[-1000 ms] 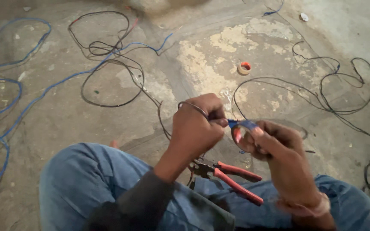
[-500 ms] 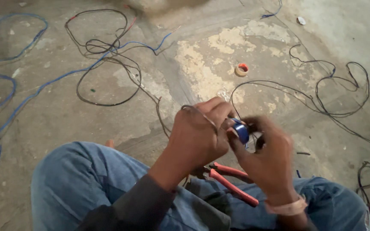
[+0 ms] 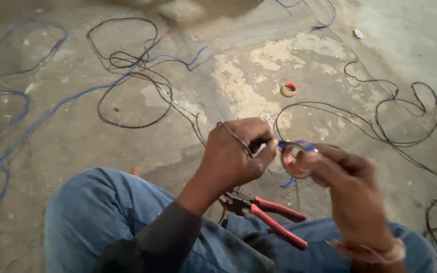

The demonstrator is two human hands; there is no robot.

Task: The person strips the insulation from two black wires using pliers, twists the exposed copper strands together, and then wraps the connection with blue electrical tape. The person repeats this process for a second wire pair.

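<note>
My left hand (image 3: 236, 154) grips a black wire (image 3: 231, 132) that loops over its knuckles and runs off across the floor. My right hand (image 3: 347, 184) holds a blue tape roll (image 3: 295, 156) right against the wire's end, with a strip of blue tape stretched to the fingers of the left hand. Both hands meet above my lap. Red-handled pliers (image 3: 271, 216) lie on my jeans just below the hands.
Black wires (image 3: 127, 76) and blue wires (image 3: 21, 126) lie in loose loops over the concrete floor (image 3: 259, 60). A small tape roll with a red core (image 3: 289, 89) sits on the floor beyond my hands. More black wire (image 3: 405, 121) coils at right.
The right hand has swung the blue tape roll around the wire end and shifted slightly down and right. The left hand keeps its hold on the wire.
</note>
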